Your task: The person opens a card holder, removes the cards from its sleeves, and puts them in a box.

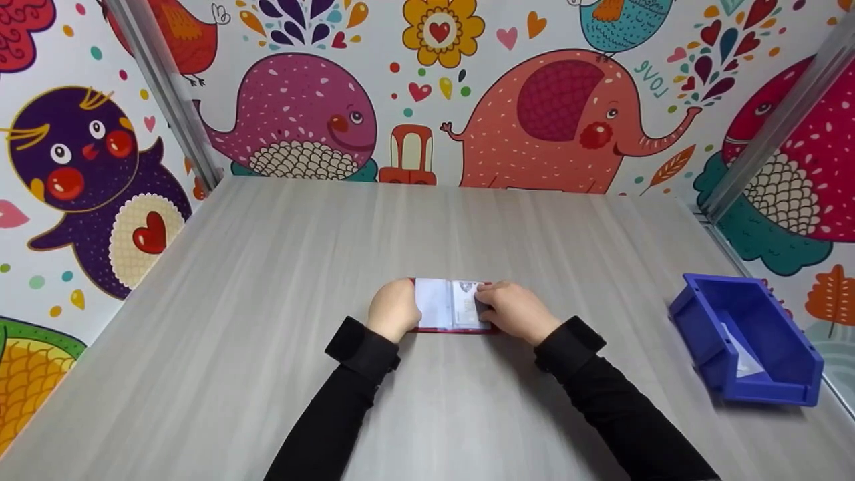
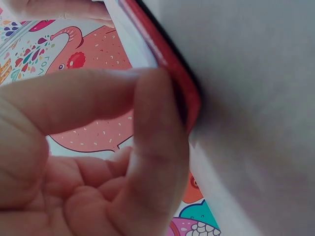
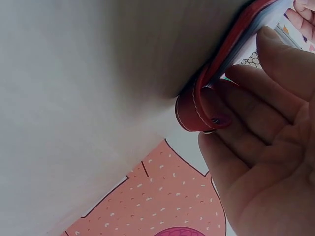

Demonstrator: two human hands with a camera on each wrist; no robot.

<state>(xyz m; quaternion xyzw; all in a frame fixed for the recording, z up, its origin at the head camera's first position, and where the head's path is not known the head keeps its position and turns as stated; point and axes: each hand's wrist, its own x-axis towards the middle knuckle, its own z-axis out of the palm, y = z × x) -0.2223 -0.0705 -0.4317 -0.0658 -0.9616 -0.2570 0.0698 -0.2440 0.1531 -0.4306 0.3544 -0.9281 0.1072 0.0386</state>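
Observation:
A red card holder (image 1: 433, 304) lies spread out near the middle of the table, its clear sleeves showing. On its right side is a pale printed card (image 1: 465, 306). The left hand (image 1: 393, 311) pinches the left edge between thumb and finger; the left wrist view shows them at the red cover's corner (image 2: 186, 83). From the right, the right hand (image 1: 520, 311) holds the other side, thumb over the sleeves. Past that edge, in the right wrist view, a red stitched strap (image 3: 189, 112) curls against the fingers.
A blue plastic bin (image 1: 771, 393) stands at the table's right side, with a white flat item (image 1: 745, 357) inside. Walls printed with cartoon animals (image 1: 300, 113) border the back and sides of the pale wood-grain table (image 1: 200, 361).

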